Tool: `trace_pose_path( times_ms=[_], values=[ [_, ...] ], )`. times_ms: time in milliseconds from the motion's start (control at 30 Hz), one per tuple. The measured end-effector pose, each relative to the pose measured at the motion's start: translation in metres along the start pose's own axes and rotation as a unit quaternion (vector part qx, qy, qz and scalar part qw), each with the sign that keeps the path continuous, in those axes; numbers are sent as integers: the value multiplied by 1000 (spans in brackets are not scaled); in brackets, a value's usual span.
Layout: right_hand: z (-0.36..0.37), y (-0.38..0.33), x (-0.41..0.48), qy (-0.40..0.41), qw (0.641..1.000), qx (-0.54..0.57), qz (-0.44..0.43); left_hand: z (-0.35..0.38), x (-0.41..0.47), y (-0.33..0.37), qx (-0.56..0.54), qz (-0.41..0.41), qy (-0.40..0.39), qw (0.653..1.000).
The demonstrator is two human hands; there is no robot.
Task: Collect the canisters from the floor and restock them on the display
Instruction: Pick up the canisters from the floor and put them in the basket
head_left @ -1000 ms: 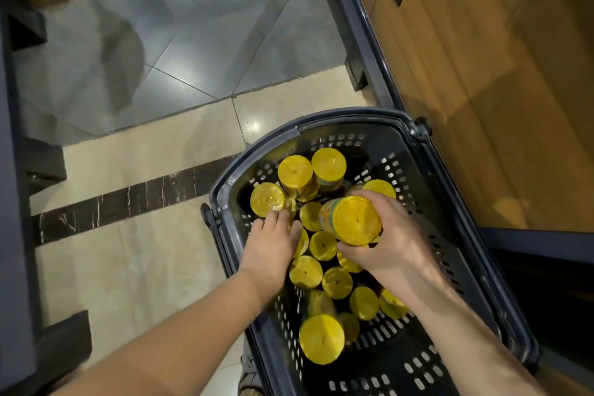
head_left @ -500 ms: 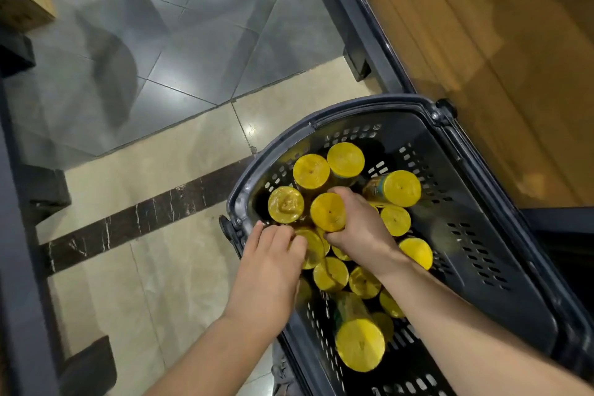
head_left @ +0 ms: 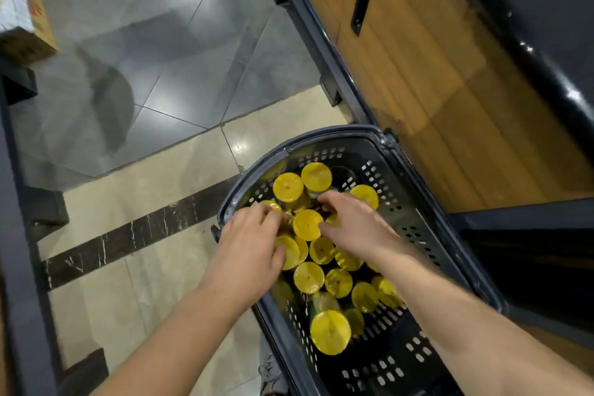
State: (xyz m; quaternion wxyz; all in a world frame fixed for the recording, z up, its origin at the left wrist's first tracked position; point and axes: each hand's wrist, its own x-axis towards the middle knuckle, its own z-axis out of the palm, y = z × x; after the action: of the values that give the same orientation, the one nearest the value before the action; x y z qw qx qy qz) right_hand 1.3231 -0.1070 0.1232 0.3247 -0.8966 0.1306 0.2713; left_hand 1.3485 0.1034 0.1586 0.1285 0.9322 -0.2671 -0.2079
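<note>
Left hand (head_left: 250, 244) and right hand (head_left: 353, 225) down in basket (head_left: 405, 202) among yellow-lidded canisters (head_left: 307, 224) — fingers curled over lids, actual grip can't tell — blurred.

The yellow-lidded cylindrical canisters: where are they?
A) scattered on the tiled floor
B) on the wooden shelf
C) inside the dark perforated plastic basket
C: the yellow-lidded cylindrical canisters all sit packed together inside the dark perforated plastic basket.

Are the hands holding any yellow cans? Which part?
Cannot tell. The left hand and right hand both curl over the tops of the canisters in the basket, but any grip is hidden or blurred.
</note>
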Motion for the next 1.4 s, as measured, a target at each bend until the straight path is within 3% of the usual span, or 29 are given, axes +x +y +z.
trace_pose_path(
  times_ms=[167, 367, 567, 733, 867, 1067, 1400],
  values=[
    [-106, -54, -79, 102, 989, -83, -71, -105, -1, 46, 2, 13, 36, 999],
    [-255, -124, -200, 234, 954, -150, -111, -274, -21, 136, 36, 90, 125, 987],
    [-378, -165, -338, 346, 922, -148, -94, -431, -62, 245, 56, 212, 200, 955],
    [-435, -170, -453, 424, 892, -152, -46, -508, -102, 330, 78, 308, 245, 916],
    [-450, -166, -538, 499, 856, -134, 10, -529, -123, 386, 82, 394, 240, 883],
    [-424, -167, -639, 614, 769, -114, 138, -531, -152, 457, 36, 542, 188, 818],
    [-264, -186, -781, 628, 659, -42, 412, -457, -252, 538, -38, 758, 43, 650]
  ],
)
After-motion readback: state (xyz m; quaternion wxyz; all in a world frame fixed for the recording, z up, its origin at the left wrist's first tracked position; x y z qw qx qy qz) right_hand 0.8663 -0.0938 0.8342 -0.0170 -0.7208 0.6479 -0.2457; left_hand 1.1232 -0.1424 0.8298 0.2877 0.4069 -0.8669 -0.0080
